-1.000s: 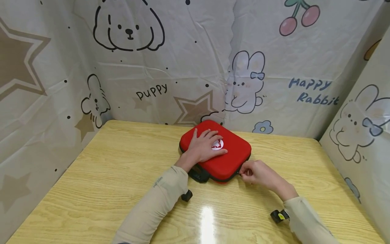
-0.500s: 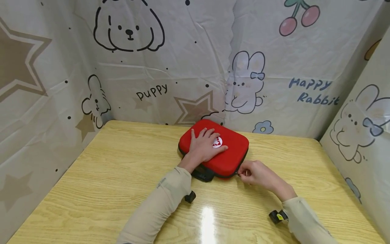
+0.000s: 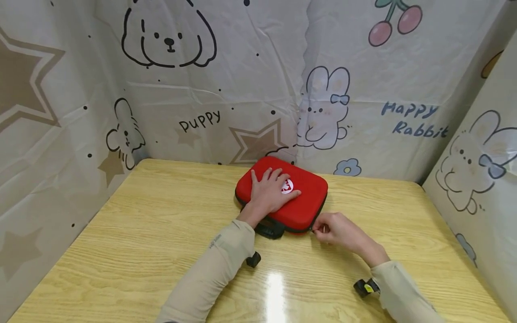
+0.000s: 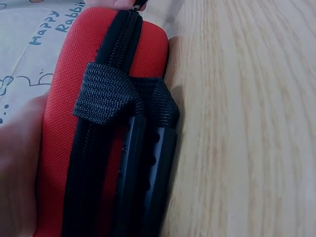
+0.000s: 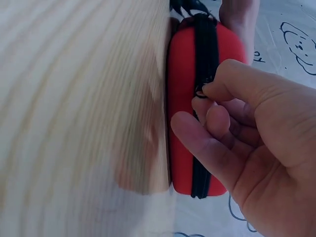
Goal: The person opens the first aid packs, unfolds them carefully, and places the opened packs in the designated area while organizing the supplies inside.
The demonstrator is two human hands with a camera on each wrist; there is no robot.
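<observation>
A red zip-up case (image 3: 304, 207) with a white round emblem (image 3: 287, 186) on its lid lies flat at the back of the table. My left hand (image 3: 269, 190) rests on the lid with fingers spread, partly covering the emblem. Thumb and index finger of my right hand (image 3: 338, 231) pinch the zipper pull (image 5: 201, 93) on the black zipper (image 5: 206, 54), near the case's front right corner. In the left wrist view, a black carrying handle (image 4: 148, 163) with webbing loops hangs at the case's side. The zipper looks closed along the stretch visible there.
The case rests on a light wooden table (image 3: 161, 233), close to its back edge. Printed cloth walls (image 3: 226, 89) stand behind and at both sides. A black wrist camera (image 3: 253, 259) sits under the left sleeve, another camera (image 3: 365, 287) by the right sleeve.
The case has turned slightly counterclockwise and shifted a little back and left under my left hand. My right hand has moved slightly left with the zipper pull, nearer the case's front corner.
</observation>
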